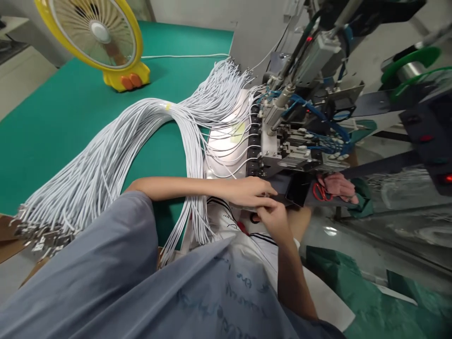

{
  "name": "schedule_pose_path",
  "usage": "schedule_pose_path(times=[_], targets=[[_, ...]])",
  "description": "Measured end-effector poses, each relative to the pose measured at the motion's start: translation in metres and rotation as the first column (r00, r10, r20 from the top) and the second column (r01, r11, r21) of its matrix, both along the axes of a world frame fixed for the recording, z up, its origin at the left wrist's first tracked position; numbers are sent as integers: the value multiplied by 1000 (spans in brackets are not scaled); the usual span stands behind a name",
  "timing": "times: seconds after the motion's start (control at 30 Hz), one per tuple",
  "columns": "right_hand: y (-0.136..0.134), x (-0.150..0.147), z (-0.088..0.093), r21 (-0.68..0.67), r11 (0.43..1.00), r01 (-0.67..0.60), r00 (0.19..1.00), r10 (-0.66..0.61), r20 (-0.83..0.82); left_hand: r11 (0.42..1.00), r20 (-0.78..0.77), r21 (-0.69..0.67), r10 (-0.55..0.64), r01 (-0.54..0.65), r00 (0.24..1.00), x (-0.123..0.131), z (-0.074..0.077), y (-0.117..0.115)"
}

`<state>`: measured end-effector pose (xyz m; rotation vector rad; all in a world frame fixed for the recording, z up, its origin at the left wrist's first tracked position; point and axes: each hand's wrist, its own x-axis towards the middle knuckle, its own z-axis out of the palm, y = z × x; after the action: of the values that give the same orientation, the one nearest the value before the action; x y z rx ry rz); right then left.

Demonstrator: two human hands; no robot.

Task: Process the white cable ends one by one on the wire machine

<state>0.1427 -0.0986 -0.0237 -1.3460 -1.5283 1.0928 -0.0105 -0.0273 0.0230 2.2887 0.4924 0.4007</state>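
Cables (213,117) in black holders (254,140) — left hand (249,190) against right hand (276,219) nearby — each grip's state unclear.

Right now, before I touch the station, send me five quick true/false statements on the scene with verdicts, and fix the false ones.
1. The yellow fan stands on the green mat. True.
2. The hands are wide apart. False: the left hand and right hand are close together near the machine.
3. Of the white cables, some run to the machine. True.
4. The left forearm lies beneath the cables. False: the left forearm crosses over some of them.
5. The spool at upper right has blue flanges. False: the spool has green ones.
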Motion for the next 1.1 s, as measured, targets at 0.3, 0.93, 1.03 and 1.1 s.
schedule_pose_path(times=[0.3, 0.93, 1.03, 1.1], targets=[[3, 23, 29, -71, 959, 273, 879, -278, -388, 953, 75, -299, 82, -56, 994, 1, 10, 6], [8, 25, 38, 54, 970, 239, 971, -240, 11, 994, 73, 91, 60, -67, 996, 2, -4, 0], [6, 15, 19, 58, 941, 334, 936, -324, -139, 991, 172, -33, 132, -129, 976, 5, -3, -4], [6, 10, 12, 77, 923, 376, 914, -356, -196, 977, 208, -134, 189, -164, 960, 7, -2, -6]])
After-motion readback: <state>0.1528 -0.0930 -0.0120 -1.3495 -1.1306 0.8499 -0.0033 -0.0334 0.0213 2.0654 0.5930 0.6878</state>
